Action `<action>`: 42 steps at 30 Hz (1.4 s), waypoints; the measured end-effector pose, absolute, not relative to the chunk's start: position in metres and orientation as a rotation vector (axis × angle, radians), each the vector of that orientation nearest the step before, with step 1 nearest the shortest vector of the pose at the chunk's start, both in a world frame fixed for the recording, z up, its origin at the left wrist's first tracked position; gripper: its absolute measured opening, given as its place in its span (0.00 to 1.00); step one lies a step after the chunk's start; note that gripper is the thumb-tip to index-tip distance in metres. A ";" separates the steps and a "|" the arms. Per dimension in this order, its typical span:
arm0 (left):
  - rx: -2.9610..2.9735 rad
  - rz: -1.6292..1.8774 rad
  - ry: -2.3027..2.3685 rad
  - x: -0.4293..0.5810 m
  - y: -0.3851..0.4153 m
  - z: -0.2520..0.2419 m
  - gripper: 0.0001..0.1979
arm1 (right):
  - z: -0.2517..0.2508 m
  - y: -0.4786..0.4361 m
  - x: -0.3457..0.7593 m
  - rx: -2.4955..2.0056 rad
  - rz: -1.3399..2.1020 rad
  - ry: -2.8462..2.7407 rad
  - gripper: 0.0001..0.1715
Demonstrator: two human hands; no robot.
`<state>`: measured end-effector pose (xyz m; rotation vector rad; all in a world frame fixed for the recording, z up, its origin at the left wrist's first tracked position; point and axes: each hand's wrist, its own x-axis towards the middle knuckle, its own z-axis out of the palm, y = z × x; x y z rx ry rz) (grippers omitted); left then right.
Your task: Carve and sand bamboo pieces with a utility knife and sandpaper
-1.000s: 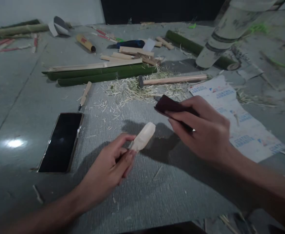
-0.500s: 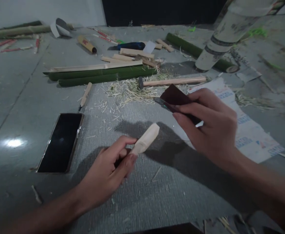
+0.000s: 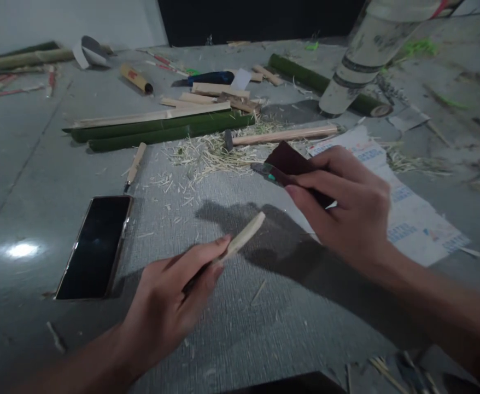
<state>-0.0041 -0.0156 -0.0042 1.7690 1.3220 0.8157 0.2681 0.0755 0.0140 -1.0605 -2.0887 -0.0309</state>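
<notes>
My left hand (image 3: 162,306), low in the middle of the head view, is closed on a pale carved bamboo strip (image 3: 246,236). The strip's narrow edge faces up and its rounded tip points up and right. My right hand (image 3: 346,202) pinches a folded piece of dark brown sandpaper (image 3: 287,160) between thumb and fingers. The sandpaper is apart from the strip, above and to its right. A thin grey blade (image 3: 260,168) with a green spot shows beside the sandpaper; I cannot tell whether the hand holds it.
A phone (image 3: 94,246) and a wooden-handled carving tool (image 3: 135,167) lie at left. Behind are a hammer (image 3: 281,135), shavings (image 3: 219,158), split green bamboo (image 3: 170,131) and a blue-handled knife (image 3: 211,78). Printed paper (image 3: 408,213) lies under my right arm; a pale tube (image 3: 350,71) stands behind.
My left hand has turned the bamboo strip from its broad face onto its narrow edge. The right hand keeps its pinch on the sandpaper. The view has shifted slightly.
</notes>
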 end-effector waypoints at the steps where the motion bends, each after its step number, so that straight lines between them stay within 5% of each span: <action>1: 1.786 0.840 1.340 -0.004 -0.015 -0.005 0.20 | 0.015 0.072 0.267 -1.035 -0.020 -2.077 0.07; 7: 1.928 0.893 1.347 -0.001 -0.010 -0.002 0.16 | 0.017 0.048 0.257 -0.791 0.111 -2.352 0.11; 16: 1.938 0.911 1.327 -0.005 -0.014 -0.004 0.21 | 0.008 0.082 0.271 -1.069 0.044 -2.093 0.06; 24: 1.972 0.905 1.270 -0.003 -0.009 -0.002 0.11 | 0.019 0.055 0.263 -0.699 0.076 -2.388 0.11; 32: 2.041 1.029 1.134 -0.005 -0.012 -0.008 0.24 | 0.003 0.083 0.274 -1.012 -0.057 -2.115 0.04; 38: 1.912 0.980 1.159 -0.006 -0.010 -0.007 0.19 | 0.007 0.081 0.271 -1.026 0.212 -2.008 0.04; 42: 1.727 0.880 1.248 -0.007 -0.008 -0.008 0.13 | 0.007 0.072 0.262 -1.070 0.986 -1.770 0.12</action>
